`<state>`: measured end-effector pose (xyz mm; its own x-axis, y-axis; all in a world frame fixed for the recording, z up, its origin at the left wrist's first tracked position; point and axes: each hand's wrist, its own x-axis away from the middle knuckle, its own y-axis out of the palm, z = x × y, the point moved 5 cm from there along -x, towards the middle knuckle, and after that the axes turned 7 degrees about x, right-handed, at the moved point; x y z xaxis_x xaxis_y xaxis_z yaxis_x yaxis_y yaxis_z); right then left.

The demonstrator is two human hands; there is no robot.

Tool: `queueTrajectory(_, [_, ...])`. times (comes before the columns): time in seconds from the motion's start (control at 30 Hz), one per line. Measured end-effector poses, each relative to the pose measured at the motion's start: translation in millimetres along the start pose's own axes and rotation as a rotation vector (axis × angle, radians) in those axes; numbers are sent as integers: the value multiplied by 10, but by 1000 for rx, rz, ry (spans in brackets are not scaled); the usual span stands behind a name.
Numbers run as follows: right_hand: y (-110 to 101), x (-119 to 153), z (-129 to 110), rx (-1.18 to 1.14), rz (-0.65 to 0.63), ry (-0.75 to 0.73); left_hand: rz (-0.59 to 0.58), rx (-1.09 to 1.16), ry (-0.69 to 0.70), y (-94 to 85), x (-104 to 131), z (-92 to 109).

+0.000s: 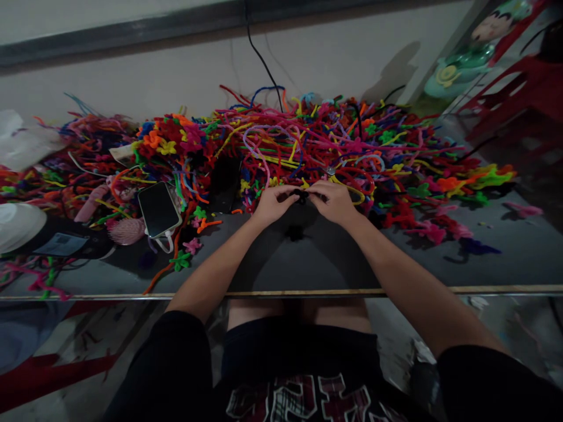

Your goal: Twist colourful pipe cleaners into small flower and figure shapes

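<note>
Both hands, left (278,205) and right (329,200), have their grip pinched closed on a small black fuzzy piece (301,196) between them, above the dark tabletop (308,266), just in front of the colourful fuzzy stems (290,138).

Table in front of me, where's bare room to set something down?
Bare: tabletop between your forearms, around one loose black piece; and front right, between right forearm, dark-blue piece and table edge. Crowded: the stem pile along the wall, and the left around the white-edged phone.
</note>
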<state>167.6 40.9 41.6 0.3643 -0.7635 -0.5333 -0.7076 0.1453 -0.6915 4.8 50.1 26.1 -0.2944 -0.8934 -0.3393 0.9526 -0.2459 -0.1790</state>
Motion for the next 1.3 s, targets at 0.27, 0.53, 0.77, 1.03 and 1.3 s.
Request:
queueTrajectory(0.27, [41, 33, 30, 30, -43, -40, 7, -189, 49, -2, 17, 60])
queueTrajectory(0.53, [43, 12, 54, 40, -18, 13, 65, -157, 97, 3, 25, 90])
queueTrajectory(0.77, [43, 1, 24, 3, -65, 30, 51, -42, 20, -20, 18, 59])
queueTrajectory(1.03, [110, 35, -60, -5, -152, 35, 168, -181, 103, -69, 53, 142])
queueTrajectory(1.3, [118, -5, 16, -277, 38, 253, 250, -374, 224, -57, 87, 240])
